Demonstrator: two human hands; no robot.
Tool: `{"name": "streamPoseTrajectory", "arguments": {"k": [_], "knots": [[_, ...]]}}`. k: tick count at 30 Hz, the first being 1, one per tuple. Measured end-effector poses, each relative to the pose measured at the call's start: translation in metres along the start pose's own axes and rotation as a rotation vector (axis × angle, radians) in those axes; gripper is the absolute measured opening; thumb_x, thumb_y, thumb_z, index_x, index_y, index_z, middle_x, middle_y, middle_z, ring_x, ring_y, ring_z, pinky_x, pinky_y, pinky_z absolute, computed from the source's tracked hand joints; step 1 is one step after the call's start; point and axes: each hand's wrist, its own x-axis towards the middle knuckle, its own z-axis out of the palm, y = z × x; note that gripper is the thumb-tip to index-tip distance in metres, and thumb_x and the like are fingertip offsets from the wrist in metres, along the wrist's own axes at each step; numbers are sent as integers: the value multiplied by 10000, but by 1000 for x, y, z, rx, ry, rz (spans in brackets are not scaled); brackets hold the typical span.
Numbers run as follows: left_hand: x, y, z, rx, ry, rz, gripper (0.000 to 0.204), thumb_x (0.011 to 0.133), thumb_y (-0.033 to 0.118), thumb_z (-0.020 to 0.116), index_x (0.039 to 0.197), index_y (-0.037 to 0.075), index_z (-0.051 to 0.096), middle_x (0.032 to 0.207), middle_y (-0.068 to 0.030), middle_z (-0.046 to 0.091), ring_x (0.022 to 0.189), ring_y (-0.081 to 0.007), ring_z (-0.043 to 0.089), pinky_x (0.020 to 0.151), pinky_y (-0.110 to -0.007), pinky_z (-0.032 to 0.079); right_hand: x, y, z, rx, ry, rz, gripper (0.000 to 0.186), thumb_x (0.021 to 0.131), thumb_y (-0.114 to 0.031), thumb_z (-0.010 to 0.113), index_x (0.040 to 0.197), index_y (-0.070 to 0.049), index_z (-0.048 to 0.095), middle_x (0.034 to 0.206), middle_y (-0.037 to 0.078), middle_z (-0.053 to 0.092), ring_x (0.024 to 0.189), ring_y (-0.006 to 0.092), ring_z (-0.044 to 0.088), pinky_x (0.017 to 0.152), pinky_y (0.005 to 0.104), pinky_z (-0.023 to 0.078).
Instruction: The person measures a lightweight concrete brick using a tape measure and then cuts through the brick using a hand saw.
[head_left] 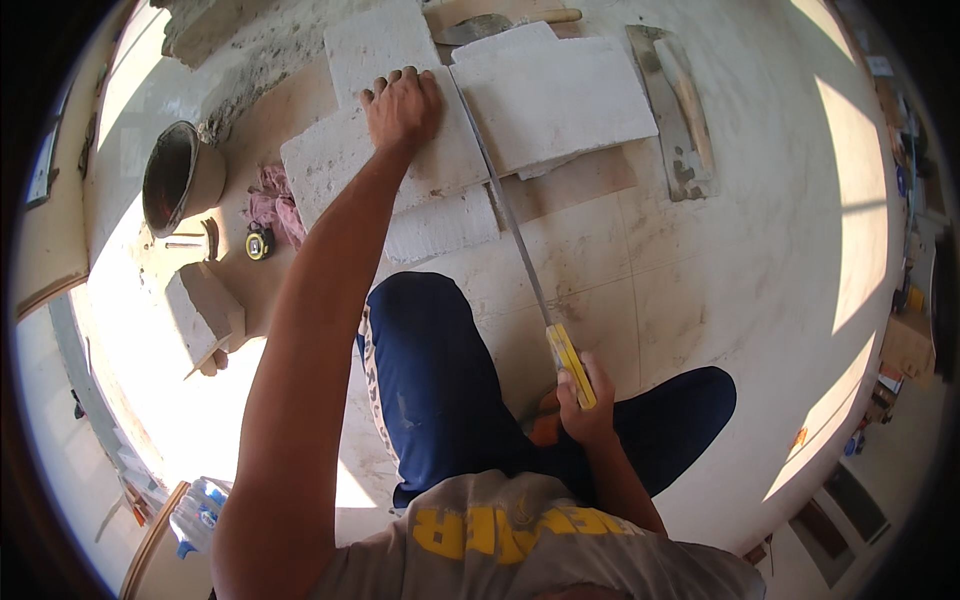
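My left hand (405, 108) presses down on a white lightweight concrete block (340, 165), its fingers bent over the far edge. My right hand (588, 400) is wrapped round the yellow handle of a handsaw (523, 255). The long, narrow saw blade slants away from me and lies along the right side of the block under my left hand. Right of the blade sits another white block (555, 100). More white block pieces (440, 228) lie beneath and behind.
A notched trowel (678, 120) lies to the right; a pointed trowel (490, 27) is behind the blocks. On the left are a black bucket (195, 180), a pink cloth (275, 208), a tape measure (259, 243) and a block offcut (200, 310). My bent legs (430, 370) are close in front.
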Motion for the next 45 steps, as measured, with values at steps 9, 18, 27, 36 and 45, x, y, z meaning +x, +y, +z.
{"name": "streamPoseTrajectory", "arguments": {"k": [9,18,27,36,45], "knots": [[3,14,-2,-15,-93,26,503,1112,373,379,1244,31,724,1338,-180,712,1309,-373,613,1172,-590,335,136,-14,58,69,48,-68,164,1029,-100,674,1159,-14,622,739,124,594,653,179,580,637,359,502],[1,11,2,17,29,-1,492,1113,390,384,1190,39,720,1303,-169,724,1286,-392,628,1159,-589,358,50,17,16,-27,-10,-103,236,1029,-102,666,1225,27,635,836,88,641,733,148,607,717,317,538],[1,3,1,-2,-55,-12,498,1101,366,388,1225,29,733,1326,-185,718,1302,-383,617,1163,-585,342,23,-4,9,24,-18,63,203,1015,-86,683,1173,26,622,830,101,649,739,162,622,720,325,544],[2,16,3,2,-43,27,506,1109,403,386,1224,39,718,1321,-174,720,1299,-391,619,1167,-588,353,146,-16,56,63,9,-26,150,1032,-107,682,1079,0,588,761,134,618,682,173,555,664,357,510],[0,8,1,9,-7,-14,510,1105,375,374,1237,34,729,1335,-179,717,1305,-376,618,1178,-581,332,19,13,9,-58,28,-41,202,997,-80,699,1150,24,619,823,146,664,699,184,640,714,339,552]]}}
